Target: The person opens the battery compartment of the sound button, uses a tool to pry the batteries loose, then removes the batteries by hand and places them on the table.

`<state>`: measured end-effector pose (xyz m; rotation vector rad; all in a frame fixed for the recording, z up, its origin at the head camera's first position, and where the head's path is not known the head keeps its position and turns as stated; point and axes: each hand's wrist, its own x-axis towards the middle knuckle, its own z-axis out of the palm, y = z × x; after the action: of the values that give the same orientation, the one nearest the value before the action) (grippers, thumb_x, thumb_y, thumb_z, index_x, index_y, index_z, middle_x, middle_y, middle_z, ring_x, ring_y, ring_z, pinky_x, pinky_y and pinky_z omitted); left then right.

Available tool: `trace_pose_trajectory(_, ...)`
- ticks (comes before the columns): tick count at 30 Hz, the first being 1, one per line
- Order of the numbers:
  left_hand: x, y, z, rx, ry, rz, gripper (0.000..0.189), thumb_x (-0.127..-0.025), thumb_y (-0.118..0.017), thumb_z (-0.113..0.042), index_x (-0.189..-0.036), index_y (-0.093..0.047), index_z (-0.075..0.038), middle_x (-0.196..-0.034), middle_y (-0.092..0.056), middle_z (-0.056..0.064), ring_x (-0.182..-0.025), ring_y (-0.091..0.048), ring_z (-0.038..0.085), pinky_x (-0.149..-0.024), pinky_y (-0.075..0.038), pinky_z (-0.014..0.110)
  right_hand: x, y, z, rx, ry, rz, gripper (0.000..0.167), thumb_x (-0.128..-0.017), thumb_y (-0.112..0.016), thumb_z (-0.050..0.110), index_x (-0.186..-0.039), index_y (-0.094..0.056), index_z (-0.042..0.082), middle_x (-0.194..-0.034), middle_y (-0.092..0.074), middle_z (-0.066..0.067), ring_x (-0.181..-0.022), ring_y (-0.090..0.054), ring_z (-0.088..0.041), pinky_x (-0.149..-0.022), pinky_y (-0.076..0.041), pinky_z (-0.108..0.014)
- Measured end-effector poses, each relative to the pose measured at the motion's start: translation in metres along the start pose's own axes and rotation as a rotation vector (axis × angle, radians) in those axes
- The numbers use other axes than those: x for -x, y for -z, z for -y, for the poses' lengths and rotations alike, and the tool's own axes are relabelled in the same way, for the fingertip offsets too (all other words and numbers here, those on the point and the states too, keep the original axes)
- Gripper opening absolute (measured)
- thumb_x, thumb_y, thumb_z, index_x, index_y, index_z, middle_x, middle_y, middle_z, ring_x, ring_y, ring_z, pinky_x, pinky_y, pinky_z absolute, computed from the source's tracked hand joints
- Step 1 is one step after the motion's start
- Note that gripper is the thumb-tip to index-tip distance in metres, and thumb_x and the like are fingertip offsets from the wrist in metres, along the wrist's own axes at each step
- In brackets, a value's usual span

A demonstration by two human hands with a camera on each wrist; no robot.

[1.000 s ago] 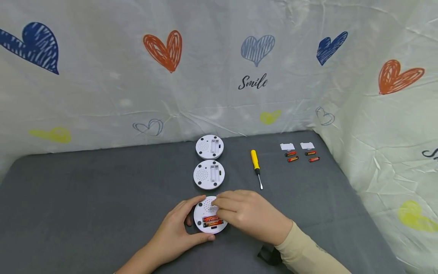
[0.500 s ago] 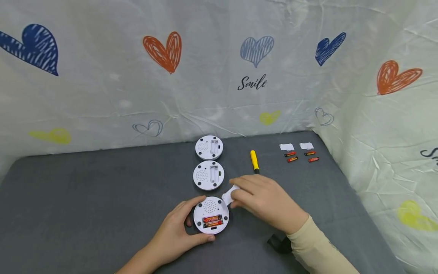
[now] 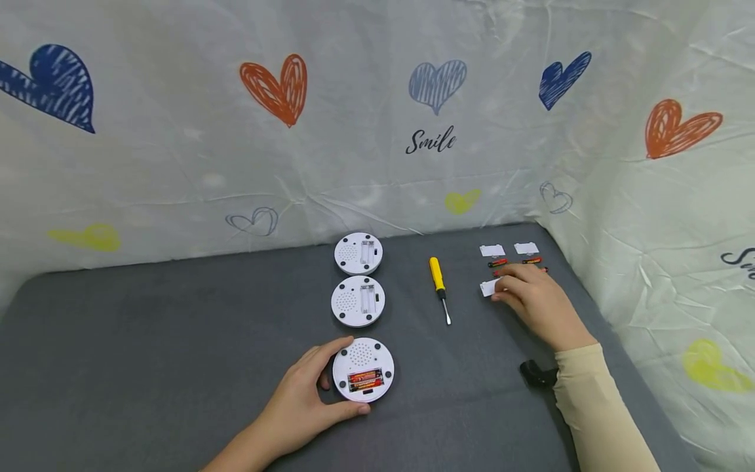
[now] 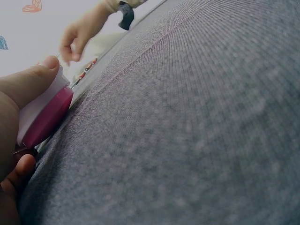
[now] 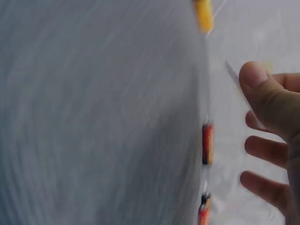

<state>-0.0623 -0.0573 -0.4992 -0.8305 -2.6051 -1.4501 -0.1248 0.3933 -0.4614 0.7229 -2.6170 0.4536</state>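
Note:
My left hand (image 3: 307, 400) grips the nearest round white device (image 3: 361, 356) by its left edge, thumb in front and fingers behind. Two red batteries (image 3: 366, 380) lie in its uncovered compartment. In the left wrist view the device shows a magenta lower side (image 4: 51, 115). Over at the right of the table, my right hand (image 3: 542, 305) pinches a small white battery cover (image 3: 488, 288) between thumb and fingers. The right wrist view shows this cover (image 5: 239, 89) edge-on, above the table, with the other fingers spread apart.
Two more white devices (image 3: 357, 301) with uncovered compartments stand behind the gripped one. A yellow-handled screwdriver (image 3: 438, 275) lies to their right. Near the far right corner are two white covers (image 3: 492, 250) and several red batteries (image 3: 497, 262), partly hidden by my right hand.
My right hand has lifted the white cover off the nearest device and carried it right and away, over to the loose batteries. My left hand has stayed on the device.

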Motion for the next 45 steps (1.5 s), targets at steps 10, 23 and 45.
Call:
trace_pose_trajectory(10,0.000,-0.001,0.000,-0.010,0.007,-0.007,0.096,-0.069,-0.107,-0.040,-0.152,-0.061,-0.025,-0.096,-0.055,-0.016,-0.082,-0.051,0.005,-0.072,-0.044,0.021,0.018,-0.004,-0.025,0.027,-0.052,0.027,0.020,-0.084,-0.091,0.005,-0.099,-0.080,0.011,-0.108,-0.077,-0.005,-0.101,-0.069,-0.030,-0.085,-0.053,-0.052)
trace_pose_trajectory(23,0.000,-0.002,0.001,0.017,-0.003,-0.002,0.095,-0.071,-0.105,-0.042,-0.153,-0.060,-0.025,-0.097,-0.056,-0.016,-0.082,-0.051,0.005,-0.072,-0.045,0.020,0.017,-0.005,-0.019,0.076,-0.120,0.073,0.014,-0.091,-0.088,0.009,-0.102,-0.080,0.011,-0.112,-0.077,-0.010,-0.104,-0.070,-0.037,-0.086,-0.053,-0.059)
trace_pose_trajectory(45,0.002,0.003,0.001,0.016,0.053,0.037,0.095,-0.072,-0.102,-0.052,-0.153,-0.059,-0.031,-0.098,-0.056,-0.016,-0.084,-0.053,0.006,-0.073,-0.046,0.022,-0.048,-0.050,0.057,0.003,-0.114,0.189,0.045,-0.101,-0.082,0.033,-0.141,-0.073,0.012,-0.141,-0.065,-0.014,-0.120,-0.067,-0.034,-0.093,-0.059,-0.054)
